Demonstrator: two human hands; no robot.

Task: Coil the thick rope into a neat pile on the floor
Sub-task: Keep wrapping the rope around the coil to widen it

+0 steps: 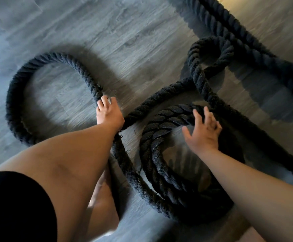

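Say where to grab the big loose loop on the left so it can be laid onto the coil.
Probably at the near end of the loose loop, where the left hand already wraps the rope from above. That stretch lies closest to the coil, so the arc can swing over. The right hand rests open on the coil, steadying it.

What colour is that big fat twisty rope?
The thick twisted rope is black, lying on grey wood-look floor; the head view shows it.
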